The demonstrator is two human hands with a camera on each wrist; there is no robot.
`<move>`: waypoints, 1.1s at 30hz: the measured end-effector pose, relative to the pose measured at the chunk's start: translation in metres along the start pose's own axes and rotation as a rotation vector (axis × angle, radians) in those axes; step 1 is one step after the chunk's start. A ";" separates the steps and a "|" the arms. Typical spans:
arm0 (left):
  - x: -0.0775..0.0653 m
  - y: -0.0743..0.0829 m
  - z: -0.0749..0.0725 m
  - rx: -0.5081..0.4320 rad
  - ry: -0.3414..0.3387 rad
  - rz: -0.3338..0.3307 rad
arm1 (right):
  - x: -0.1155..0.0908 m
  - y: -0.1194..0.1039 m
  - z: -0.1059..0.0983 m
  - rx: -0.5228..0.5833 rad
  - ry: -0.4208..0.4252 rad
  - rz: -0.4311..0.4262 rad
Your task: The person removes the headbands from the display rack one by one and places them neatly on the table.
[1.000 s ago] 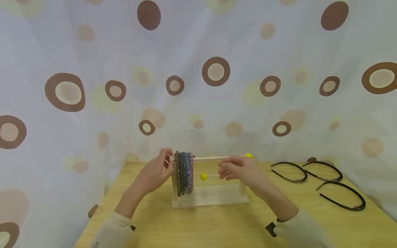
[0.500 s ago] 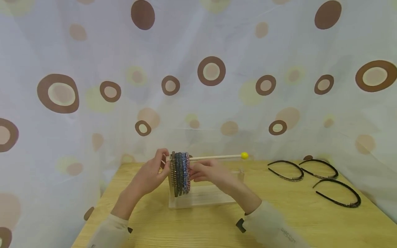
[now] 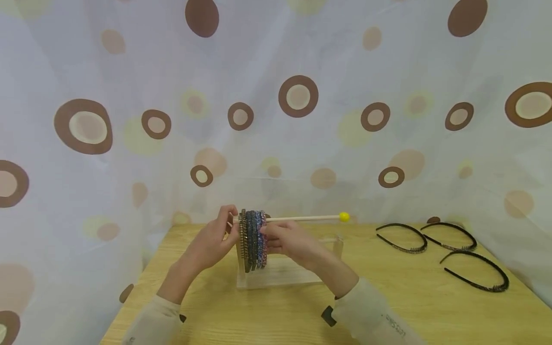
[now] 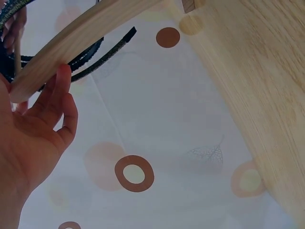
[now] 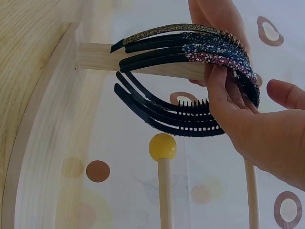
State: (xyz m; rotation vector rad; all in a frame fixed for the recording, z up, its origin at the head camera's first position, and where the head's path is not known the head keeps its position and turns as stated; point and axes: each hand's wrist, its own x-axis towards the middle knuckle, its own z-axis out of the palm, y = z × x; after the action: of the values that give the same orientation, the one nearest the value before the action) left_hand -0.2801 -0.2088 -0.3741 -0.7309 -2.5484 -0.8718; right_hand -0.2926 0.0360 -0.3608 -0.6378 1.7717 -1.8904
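Note:
A wooden rack [image 3: 289, 277] stands on the table, with several glittery headbands [image 3: 254, 244] in black, gold, blue and pink bunched at its left end. They hang around a slim wooden rod [image 3: 308, 218] tipped with a yellow ball [image 3: 344, 217]. My left hand [image 3: 212, 243] grips the rack's left upright [image 4: 78, 36], fingers and thumb on either side of it. My right hand [image 3: 297, 247] presses its fingers against the pink headband at the bunch's right side. In the right wrist view its thumb [image 5: 285, 94] is apart from the bands. Toothed combs show inside them.
Three more black headbands [image 3: 402, 238] lie on the right of the wooden table [image 3: 241, 321]. A second rod with a yellow ball [image 5: 162, 146] shows in the right wrist view. Behind everything hangs a dotted curtain [image 3: 336, 148].
My right hand has moved left from near the rods' right part to the headbands, now touching them. The bunch is slightly tighter. The left hand stays on the rack.

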 end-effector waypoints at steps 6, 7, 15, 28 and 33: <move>0.000 0.001 0.000 -0.002 -0.006 -0.009 | -0.001 -0.002 -0.001 0.028 0.005 -0.003; 0.000 0.001 0.000 -0.001 -0.007 -0.008 | -0.001 -0.002 -0.001 0.031 0.007 -0.001; 0.001 -0.001 0.002 0.010 -0.005 0.003 | -0.003 -0.006 -0.007 -0.019 0.044 0.009; 0.000 0.000 0.002 0.015 0.008 0.002 | -0.016 -0.021 -0.028 0.018 -0.027 -0.051; 0.000 0.000 0.002 0.008 0.005 0.010 | -0.024 -0.028 -0.030 0.036 -0.031 -0.068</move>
State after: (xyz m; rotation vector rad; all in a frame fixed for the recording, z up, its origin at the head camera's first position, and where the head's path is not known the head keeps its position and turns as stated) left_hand -0.2803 -0.2074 -0.3753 -0.7377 -2.5405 -0.8583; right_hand -0.2937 0.0760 -0.3346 -0.7187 1.7126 -1.9429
